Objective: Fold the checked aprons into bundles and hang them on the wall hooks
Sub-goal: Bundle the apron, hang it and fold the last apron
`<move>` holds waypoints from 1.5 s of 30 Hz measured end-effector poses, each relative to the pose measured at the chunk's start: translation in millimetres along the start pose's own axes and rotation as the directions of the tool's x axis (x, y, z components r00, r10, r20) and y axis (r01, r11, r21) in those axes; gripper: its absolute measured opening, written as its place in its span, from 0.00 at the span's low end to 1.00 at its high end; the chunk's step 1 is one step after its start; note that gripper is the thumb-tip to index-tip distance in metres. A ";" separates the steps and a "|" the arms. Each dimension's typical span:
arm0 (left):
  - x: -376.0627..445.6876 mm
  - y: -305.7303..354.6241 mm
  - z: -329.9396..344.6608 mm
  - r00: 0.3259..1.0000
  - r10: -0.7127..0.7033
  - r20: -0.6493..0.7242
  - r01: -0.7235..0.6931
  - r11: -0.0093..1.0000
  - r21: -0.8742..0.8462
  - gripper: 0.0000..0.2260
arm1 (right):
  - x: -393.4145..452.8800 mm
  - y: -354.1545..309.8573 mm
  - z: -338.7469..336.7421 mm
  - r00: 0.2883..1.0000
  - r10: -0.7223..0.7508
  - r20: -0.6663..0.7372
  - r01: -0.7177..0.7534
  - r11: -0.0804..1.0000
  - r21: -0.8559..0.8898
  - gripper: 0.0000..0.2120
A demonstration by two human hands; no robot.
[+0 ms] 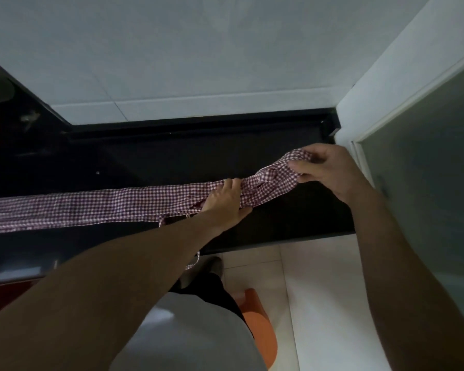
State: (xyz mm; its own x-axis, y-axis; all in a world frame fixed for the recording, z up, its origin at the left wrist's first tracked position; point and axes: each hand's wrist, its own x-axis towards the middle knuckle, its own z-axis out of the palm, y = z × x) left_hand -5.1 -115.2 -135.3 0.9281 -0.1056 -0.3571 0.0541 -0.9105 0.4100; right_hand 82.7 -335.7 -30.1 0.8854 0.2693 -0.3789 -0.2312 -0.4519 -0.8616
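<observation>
A red-and-white checked apron [97,204] lies folded into a long narrow strip along the dark countertop [172,162], running from the left edge toward the right. My left hand [225,200] grips the strip near its right part, fingers curled into the cloth. My right hand [330,170] pinches the bunched right end of the apron, lifted a little off the counter. A thin apron tie [194,261] dangles over the counter's front edge. No wall hooks are in view.
A pale tiled wall [198,62] rises behind the counter. A white door frame [386,97] and a glass panel stand at the right. Below are a light tiled floor [319,290] and an orange object [260,325] by my legs.
</observation>
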 end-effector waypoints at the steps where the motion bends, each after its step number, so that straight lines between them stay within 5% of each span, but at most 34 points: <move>1: 3.0 2.7 3.4 1.000 -0.017 0.012 0.017 1.000 -0.005 0.30 | -0.2 -3.8 5.3 0.999 -0.048 -0.021 0.046 0.997 -0.057 0.18; 4: 7.5 7.4 8.8 0.999 -0.044 0.031 0.042 0.997 0.061 0.24 | -3.4 -13.5 29.5 0.981 -0.179 -0.075 0.152 0.949 -0.276 0.19; 9: 11.6 16.6 7.3 0.996 -0.045 -0.083 0.057 0.988 0.145 0.14 | -7.5 -25.2 74.8 0.951 -0.218 -0.220 0.126 0.920 -0.371 0.16; 12: 15.8 15.2 -1.7 0.980 -0.114 0.164 0.144 0.972 -0.184 0.37 | -4.5 -28.4 84.6 0.933 -0.272 -0.234 0.155 0.894 -0.421 0.14; 14: 13.7 15.3 -10.8 0.982 -0.044 0.183 0.119 0.899 -0.422 0.51 | -1.2 -30.2 88.2 0.954 -0.223 -0.200 0.128 0.908 -0.400 0.13; 15: 11.9 16.3 -14.9 0.988 -0.028 0.153 0.102 0.855 -0.508 0.51 | 0.4 -31.4 90.3 0.967 -0.191 -0.168 0.114 0.915 -0.387 0.13; 19: 7.6 22.8 -32.3 0.987 -0.082 0.136 0.157 0.621 -0.768 0.14 | 1.6 -34.4 92.7 0.993 -0.051 0.102 0.053 0.998 -0.019 0.15; 22: 5.8 12.5 -35.6 0.983 -0.160 0.095 0.159 0.458 -0.875 0.08 | 4.4 -19.5 88.1 0.993 -0.060 0.106 0.027 0.957 0.290 0.14; 25: 0.4 0.1 -38.2 0.956 -0.234 0.180 0.260 0.382 -0.887 0.06 | 6.3 13.5 87.1 1.000 -0.010 -0.029 0.012 0.998 0.058 0.24; 30: -6.9 -14.7 -37.6 0.924 -0.222 0.313 0.369 0.299 -0.880 0.10 | 7.3 52.8 104.9 0.958 0.032 0.285 0.049 0.961 -0.274 0.41; 34: -16.7 -25.8 -37.8 0.903 -0.287 0.321 0.371 0.138 -0.918 0.23 | 15.6 50.7 135.3 0.962 -0.133 0.238 0.227 0.874 -0.430 0.28; 37: -16.1 -37.2 -41.0 0.793 -0.517 0.321 0.385 0.017 -0.923 0.25 | 17.3 55.0 152.0 0.955 -0.122 0.272 0.273 0.723 -0.635 0.21; 42: -24.7 -64.5 -40.5 0.696 -0.700 0.160 0.448 0.248 -0.859 0.17 | 13.0 59.9 169.5 0.954 -0.072 0.290 0.287 0.490 -0.823 0.23; 45: -34.4 -74.0 -35.7 0.669 -0.718 -0.191 0.450 0.596 -0.665 0.20 | 13.3 57.0 178.7 0.963 -0.087 0.257 0.267 0.464 -0.845 0.25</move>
State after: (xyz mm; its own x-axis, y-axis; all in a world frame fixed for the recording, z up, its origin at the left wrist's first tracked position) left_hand -27.8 -29.9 -123.4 0.6526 0.6596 -0.3729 0.6948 -0.3246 0.6418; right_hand 9.2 -205.9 -144.6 0.7689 0.5169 -0.3763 0.4701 -0.8560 -0.2152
